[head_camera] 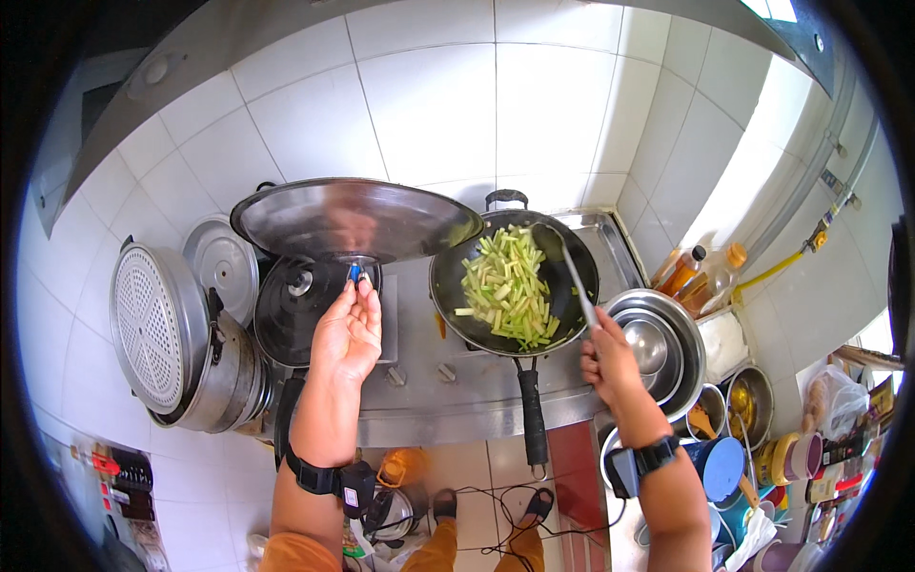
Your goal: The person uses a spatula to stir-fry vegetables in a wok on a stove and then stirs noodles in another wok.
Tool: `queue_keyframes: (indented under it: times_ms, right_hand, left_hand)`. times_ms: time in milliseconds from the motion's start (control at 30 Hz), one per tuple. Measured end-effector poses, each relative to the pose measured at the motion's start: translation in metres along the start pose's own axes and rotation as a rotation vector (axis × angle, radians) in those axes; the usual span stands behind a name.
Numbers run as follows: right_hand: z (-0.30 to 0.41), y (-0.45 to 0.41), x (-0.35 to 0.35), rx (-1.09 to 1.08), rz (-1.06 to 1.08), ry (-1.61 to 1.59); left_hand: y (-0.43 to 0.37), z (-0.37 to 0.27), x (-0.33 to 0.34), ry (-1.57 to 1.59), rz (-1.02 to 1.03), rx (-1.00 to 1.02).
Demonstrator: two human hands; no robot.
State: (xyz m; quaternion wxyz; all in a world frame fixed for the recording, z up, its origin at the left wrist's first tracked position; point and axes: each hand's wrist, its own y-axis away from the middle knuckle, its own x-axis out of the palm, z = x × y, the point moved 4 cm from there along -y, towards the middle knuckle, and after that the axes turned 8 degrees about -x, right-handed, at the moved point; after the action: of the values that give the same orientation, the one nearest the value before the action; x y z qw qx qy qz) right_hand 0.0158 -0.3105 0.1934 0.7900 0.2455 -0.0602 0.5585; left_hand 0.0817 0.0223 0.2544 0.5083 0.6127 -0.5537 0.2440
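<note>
By its knob, my left hand (350,325) holds a large metal wok lid (343,218), tilted up, left of a black wok (443,286) on the stove. Chopped light-green vegetable pieces (511,289), cut into short sticks, lie in the wok. My right hand (611,357) is closed around the handle of a metal spatula (577,282), whose blade rests inside the wok at the upper right of the pieces. The wok's black handle (531,415) points toward me. A second pan with a dark lid (286,322) stands left of the wok, partly hidden by the raised lid.
Stacked steamer pots (221,386) with a perforated tray (143,329) stand at the left. Right of the wok are nested metal bowls (690,357), oil bottles (683,272) and a blue container (722,468). Black cables (515,500) lie on the floor by my feet.
</note>
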Motion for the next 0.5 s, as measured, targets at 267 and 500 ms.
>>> queue_keyframes:
  times_ms: [267,500]
  right_hand:
    - [-0.003,-0.004,0.005,-0.696,0.440,0.902]
    - [0.103,0.110,0.005,-0.640,0.365,1.423]
  left_hand:
    - [-0.005,0.002,0.002,-0.007,0.017,-0.022]
    - [-0.009,0.002,-0.001,-0.002,-0.023,-0.012]
